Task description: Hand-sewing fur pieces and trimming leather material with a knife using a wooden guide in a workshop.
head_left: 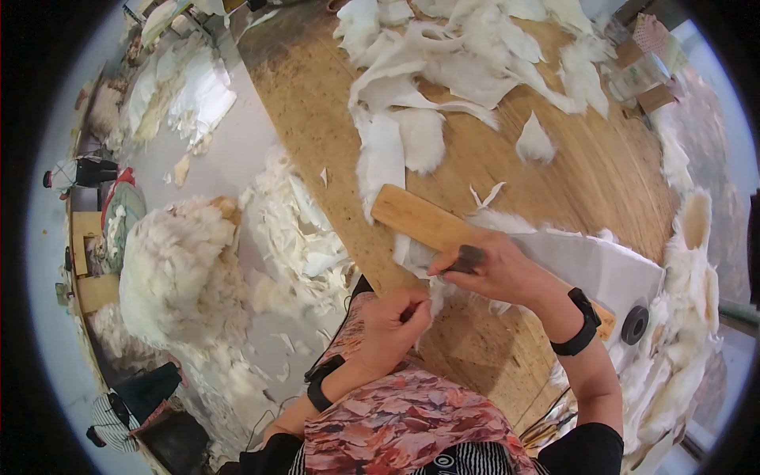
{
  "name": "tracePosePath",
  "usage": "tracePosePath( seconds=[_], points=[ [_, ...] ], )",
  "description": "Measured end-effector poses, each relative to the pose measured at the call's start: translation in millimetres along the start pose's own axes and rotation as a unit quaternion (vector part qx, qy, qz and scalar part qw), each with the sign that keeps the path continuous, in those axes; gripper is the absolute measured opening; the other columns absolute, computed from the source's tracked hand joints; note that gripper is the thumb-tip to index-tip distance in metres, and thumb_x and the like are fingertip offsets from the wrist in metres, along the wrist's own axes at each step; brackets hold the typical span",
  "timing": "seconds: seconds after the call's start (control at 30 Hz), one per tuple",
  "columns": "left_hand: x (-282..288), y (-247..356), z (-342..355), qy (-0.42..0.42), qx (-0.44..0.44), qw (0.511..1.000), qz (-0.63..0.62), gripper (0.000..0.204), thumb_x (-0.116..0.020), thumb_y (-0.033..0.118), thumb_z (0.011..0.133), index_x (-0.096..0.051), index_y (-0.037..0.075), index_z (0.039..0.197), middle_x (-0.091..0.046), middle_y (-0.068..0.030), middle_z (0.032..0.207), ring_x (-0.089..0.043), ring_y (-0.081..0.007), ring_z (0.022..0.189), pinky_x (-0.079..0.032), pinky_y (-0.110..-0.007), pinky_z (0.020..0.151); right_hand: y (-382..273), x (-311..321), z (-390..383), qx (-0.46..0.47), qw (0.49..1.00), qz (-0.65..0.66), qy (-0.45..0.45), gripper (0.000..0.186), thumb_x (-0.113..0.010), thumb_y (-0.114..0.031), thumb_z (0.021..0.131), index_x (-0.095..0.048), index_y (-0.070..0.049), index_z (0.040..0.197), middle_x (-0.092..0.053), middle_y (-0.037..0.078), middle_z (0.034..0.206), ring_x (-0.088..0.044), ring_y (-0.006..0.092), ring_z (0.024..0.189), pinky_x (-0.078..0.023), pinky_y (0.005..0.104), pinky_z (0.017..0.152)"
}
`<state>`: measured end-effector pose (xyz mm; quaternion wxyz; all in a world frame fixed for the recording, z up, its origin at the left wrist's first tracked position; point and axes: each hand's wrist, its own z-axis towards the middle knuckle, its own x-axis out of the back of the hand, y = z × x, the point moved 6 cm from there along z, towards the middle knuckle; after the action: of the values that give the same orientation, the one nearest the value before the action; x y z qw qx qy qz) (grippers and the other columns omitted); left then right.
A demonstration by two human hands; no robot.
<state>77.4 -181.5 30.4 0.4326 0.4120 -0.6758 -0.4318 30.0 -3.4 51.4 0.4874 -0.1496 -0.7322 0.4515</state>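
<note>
My right hand [503,273] is closed around a short dark tool [465,260], whose working end I cannot make out. That hand is over a long wooden board [419,218] lying slantwise on the table. White fur [412,252] shows beside and below the board, near both hands. My left hand [396,324] is closed at the table's near edge, in front of my patterned apron [419,412]. White fuzz shows by its fingertips; what they grip is hidden. Right of my right hand lies a pale grey sheet [594,265] with a black ring [635,324] by its end.
White fur pieces [467,63] are spread over the far part of the wooden table [309,103]. More pelts [689,293] hang along its right side. On the floor at left sit a big fur heap [178,273] and loose scraps [297,229]. Two people are farther left.
</note>
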Motion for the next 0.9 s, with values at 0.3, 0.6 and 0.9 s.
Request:
tracePosePath(
  seconds=[0.3,0.6,0.9],
  points=[
    [0.6,39.0,-4.8,-0.034,-0.177,0.982,0.052,0.008,-0.066,0.000,0.079,-0.064,0.003,0.086,-0.059,-0.0090,0.071,-0.058,-0.0199,0.055,-0.044,-0.029,0.051,-18.0,-13.3,32.5,0.042,0.998,-0.029,0.038,0.016,-0.071,-0.014,0.082,-0.072,-0.015,0.098,-0.067,0.010,0.079,-0.062,0.0326,0.071,-0.049,0.0395,0.064],
    [-17.0,80.1,-22.5,-0.162,-0.299,0.936,0.096,0.008,-0.066,0.001,0.080,-0.064,0.004,0.086,-0.058,-0.0070,0.069,-0.056,-0.0184,0.055,-0.045,-0.029,0.053,-23.6,-17.7,38.0,-0.013,0.992,-0.105,0.066,0.020,-0.071,-0.023,0.082,-0.073,-0.017,0.101,-0.063,0.013,0.071,-0.060,0.0332,0.068,-0.047,0.0415,0.062],
    [13.8,21.0,-21.1,-0.155,-0.237,0.934,0.215,0.017,-0.073,0.009,0.082,-0.068,0.003,0.097,-0.066,-0.0118,0.084,-0.063,-0.0217,0.065,-0.049,-0.030,0.058,13.5,70.6,-52.8,-0.196,0.914,0.194,0.298,0.043,-0.064,-0.043,0.090,-0.070,0.000,0.095,-0.066,0.003,0.077,-0.059,0.0100,0.072,-0.047,0.0305,0.064]
  ],
)
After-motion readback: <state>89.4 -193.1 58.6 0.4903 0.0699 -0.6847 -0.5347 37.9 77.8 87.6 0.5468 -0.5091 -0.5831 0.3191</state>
